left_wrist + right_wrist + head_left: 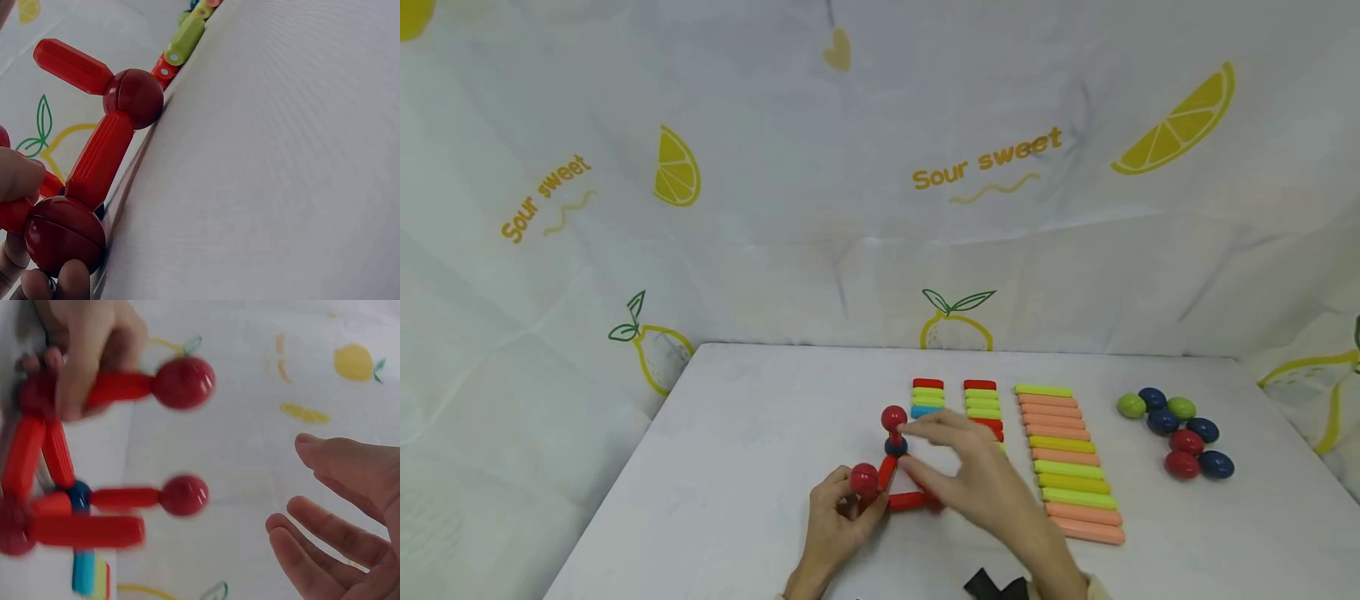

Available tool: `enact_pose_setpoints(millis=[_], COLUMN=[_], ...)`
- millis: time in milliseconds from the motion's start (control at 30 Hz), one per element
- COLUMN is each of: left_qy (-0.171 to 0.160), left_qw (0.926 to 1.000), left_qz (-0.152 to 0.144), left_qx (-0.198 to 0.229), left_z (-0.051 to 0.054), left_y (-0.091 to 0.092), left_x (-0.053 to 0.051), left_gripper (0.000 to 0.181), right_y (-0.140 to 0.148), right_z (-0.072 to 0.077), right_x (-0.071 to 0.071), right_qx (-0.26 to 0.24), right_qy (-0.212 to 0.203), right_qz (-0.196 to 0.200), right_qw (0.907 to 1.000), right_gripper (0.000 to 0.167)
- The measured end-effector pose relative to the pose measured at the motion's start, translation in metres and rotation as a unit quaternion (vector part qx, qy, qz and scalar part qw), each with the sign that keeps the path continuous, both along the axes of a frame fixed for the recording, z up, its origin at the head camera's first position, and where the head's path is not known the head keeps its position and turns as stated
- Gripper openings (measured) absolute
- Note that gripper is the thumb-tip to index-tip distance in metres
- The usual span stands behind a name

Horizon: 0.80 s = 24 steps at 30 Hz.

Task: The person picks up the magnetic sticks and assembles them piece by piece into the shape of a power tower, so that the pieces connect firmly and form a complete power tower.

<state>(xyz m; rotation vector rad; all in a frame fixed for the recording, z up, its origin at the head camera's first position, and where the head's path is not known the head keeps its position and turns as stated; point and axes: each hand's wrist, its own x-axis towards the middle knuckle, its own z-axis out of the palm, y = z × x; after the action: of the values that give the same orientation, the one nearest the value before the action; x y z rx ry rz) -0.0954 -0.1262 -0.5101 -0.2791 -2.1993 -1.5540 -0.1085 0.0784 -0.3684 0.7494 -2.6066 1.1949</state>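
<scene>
A magnetic rod-and-ball structure (906, 501) stands on the table, with a base of red rods joined by red balls and one dark blue ball (896, 447). Three red rods rise from it; two carry red balls on top (184, 495), while the third red rod (87, 531) has a bare end. My left hand (838, 515) pinches an upright rod and the red base ball (65, 236) at the near left corner. Fingers apart and holding nothing, my right hand (981, 471) hovers beside the structure; the right wrist view shows it separated from the balls.
Two columns of short coloured rods (982, 403) lie behind my right hand. Right of them is a column of longer orange, yellow and green rods (1071, 470). Loose red, blue and green balls (1186, 442) sit farther right. A black object (992, 586) shows at the near edge.
</scene>
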Motion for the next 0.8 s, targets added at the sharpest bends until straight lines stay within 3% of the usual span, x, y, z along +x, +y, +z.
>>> enact_pose_setpoints(millis=[67,167,267,367,500,567,800], left_qy=[-0.029,-0.046,-0.049,-0.056,-0.057,-0.055,-0.047], left_qw=[0.9995,0.9988,0.9986,0.9982,0.9981,0.9983,0.9986], left_qz=[0.004,0.004,0.002,0.001,0.002,-0.001,-0.007], left_qx=[0.008,0.015,0.019,0.020,0.021,0.020,0.024], left_z=[0.001,0.002,0.002,0.002,0.002,0.002,0.001], left_y=[0.000,0.000,-0.001,-0.001,0.000,0.000,0.001], left_x=[0.001,0.001,0.001,0.001,0.001,0.000,0.001], left_gripper=[0.014,0.014,0.014,0.014,0.014,0.013,0.015], right_y=[0.028,0.075,0.124,0.167,0.209,0.223,0.247], right_z=[0.005,0.004,-0.010,-0.032,-0.056,-0.062,-0.076], right_x=[-0.005,-0.014,-0.021,-0.023,-0.024,-0.025,-0.025], right_qx=[-0.008,-0.002,0.009,0.040,0.085,0.099,0.158], right_qy=[0.038,0.077,0.108,0.105,0.058,0.020,-0.126], right_qz=[-0.063,-0.159,-0.233,-0.307,-0.369,-0.383,-0.379], right_qw=[0.9973,0.9842,0.9663,0.9450,0.9239,0.9182,0.9028], right_gripper=[0.034,0.033,0.033,0.031,0.030,0.032,0.040])
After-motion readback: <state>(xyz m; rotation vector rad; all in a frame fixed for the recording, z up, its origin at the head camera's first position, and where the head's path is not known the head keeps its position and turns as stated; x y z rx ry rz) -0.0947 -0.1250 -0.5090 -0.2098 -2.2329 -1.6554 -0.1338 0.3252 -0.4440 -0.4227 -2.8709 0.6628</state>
